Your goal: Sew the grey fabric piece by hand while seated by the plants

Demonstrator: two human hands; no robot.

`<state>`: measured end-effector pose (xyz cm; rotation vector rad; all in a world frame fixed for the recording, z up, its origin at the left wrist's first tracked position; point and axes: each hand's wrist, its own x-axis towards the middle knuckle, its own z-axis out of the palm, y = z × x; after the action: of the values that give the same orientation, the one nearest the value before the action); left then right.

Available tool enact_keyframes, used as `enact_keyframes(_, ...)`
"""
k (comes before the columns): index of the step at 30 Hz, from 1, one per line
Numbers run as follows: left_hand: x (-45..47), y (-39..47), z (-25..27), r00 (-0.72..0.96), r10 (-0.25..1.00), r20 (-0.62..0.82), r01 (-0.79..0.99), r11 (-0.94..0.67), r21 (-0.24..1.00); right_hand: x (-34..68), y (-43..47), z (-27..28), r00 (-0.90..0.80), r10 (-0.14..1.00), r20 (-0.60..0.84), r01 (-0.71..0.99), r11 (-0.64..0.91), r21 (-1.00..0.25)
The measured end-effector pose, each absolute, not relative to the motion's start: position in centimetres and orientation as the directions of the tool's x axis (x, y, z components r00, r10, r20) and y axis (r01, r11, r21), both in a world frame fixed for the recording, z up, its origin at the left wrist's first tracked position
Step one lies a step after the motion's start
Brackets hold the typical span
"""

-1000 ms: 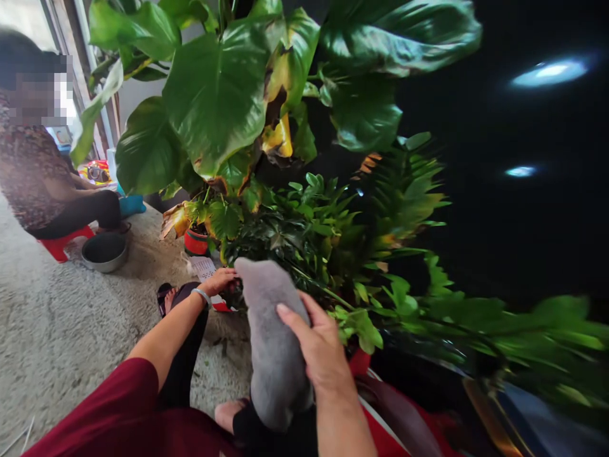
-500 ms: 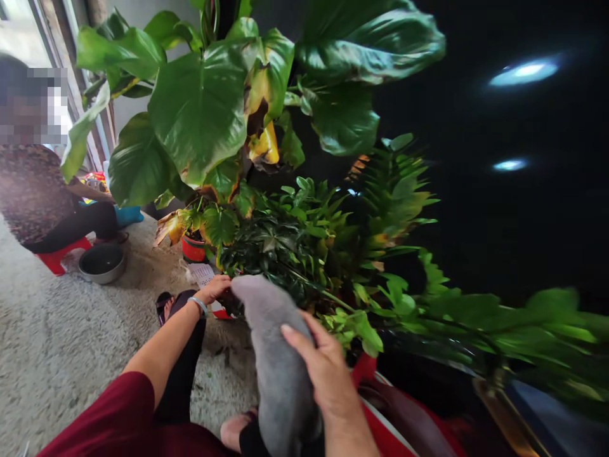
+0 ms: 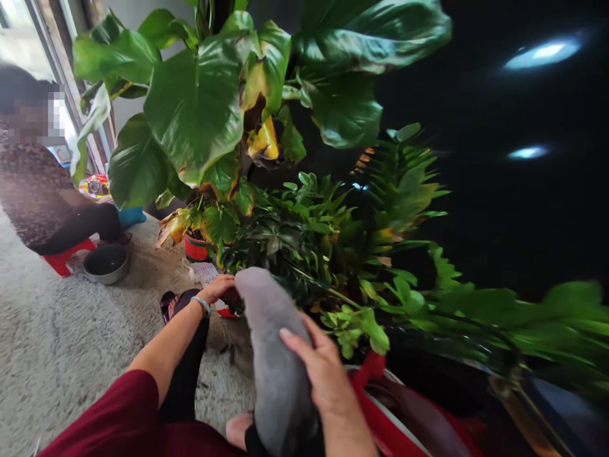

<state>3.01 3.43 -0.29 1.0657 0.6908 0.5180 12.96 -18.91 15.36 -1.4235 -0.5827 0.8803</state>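
Note:
A long grey plush piece (image 3: 278, 362), soft and plump with a rounded far end, stands tilted over my lap. My right hand (image 3: 318, 365) grips its right side, thumb lying across the top and fingers curled round the edge. At the far tip my left hand (image 3: 217, 289), with a bracelet on the wrist, holds the plush between closed fingers. Its fingertips are partly hidden there. What lies on the plush piece's underside does not show.
Leafy potted plants (image 3: 195, 120) crowd the far side, one in a red pot (image 3: 196, 247). A red container (image 3: 380, 387) stands at my right. On the left a person (image 3: 38, 190) sits on a red stool (image 3: 69, 255) beside a grey basin (image 3: 105, 265) on the concrete floor (image 3: 85, 343).
The view has shifted slightly. Both hands keep their places on the plush piece, whose far end now stands a little higher and more upright.

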Motion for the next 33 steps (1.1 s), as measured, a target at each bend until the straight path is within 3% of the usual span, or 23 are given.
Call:
enact_keyframes(4, 3.2, 3.2, -0.2, 0.673, 0.678, -0.298, -0.036, 0.432, 0.901, 16.5, -16.3, 17.3, 0.76, 0.643, -0.095, -0.184, 0.072, -0.98)
enact_keyframes(9, 3.1, 3.1, -0.1, 0.677, 0.676, -0.291, -0.045, 0.432, 0.901, 14.7, -16.4, 12.1, 0.682, 0.653, -0.331, -0.372, -0.081, -0.925)
enact_keyframes(13, 2.5, 3.6, -0.1, 0.696, 0.676, -0.241, -0.067, 0.395, 0.916, 12.7, -20.2, 10.7, 0.674, 0.612, -0.415, -0.45, -0.106, -0.887)
enact_keyframes(15, 2.5, 3.7, -0.2, 0.699, 0.677, -0.23, -0.069, 0.384, 0.921, 13.5, -20.5, 12.4, 0.76, 0.55, -0.347, -0.421, 0.008, -0.907)
enact_keyframes(19, 3.0, 3.5, -0.4, 0.686, 0.683, -0.25, -0.053, 0.39, 0.919, 16.6, -16.9, 16.0, 0.872, 0.485, -0.061, -0.205, 0.25, -0.946)
enact_keyframes(20, 3.1, 3.4, -0.5, 0.682, 0.685, -0.258, -0.048, 0.394, 0.918, 16.9, -15.8, 16.2, 0.847, 0.526, -0.075, -0.223, 0.224, -0.949)
enact_keyframes(24, 3.1, 3.4, -0.7, 0.669, 0.692, -0.271, -0.053, 0.407, 0.912, 14.8, -14.7, 13.1, 0.609, 0.706, -0.362, -0.448, -0.071, -0.891)
enact_keyframes(28, 2.6, 3.8, -0.8, 0.658, 0.705, -0.266, -0.07, 0.409, 0.91, 12.4, -18.2, 10.6, 0.585, 0.684, -0.436, -0.491, -0.13, -0.862)
enact_keyframes(30, 2.4, 4.0, -0.8, 0.667, 0.698, -0.262, -0.073, 0.411, 0.909, 13.1, -19.3, 11.8, 0.685, 0.611, -0.396, -0.467, -0.047, -0.883)
enact_keyframes(33, 2.3, 3.9, -0.6, 0.686, 0.687, -0.241, -0.083, 0.403, 0.912, 15.7, -18.4, 14.7, 0.886, 0.434, -0.163, -0.266, 0.189, -0.945)
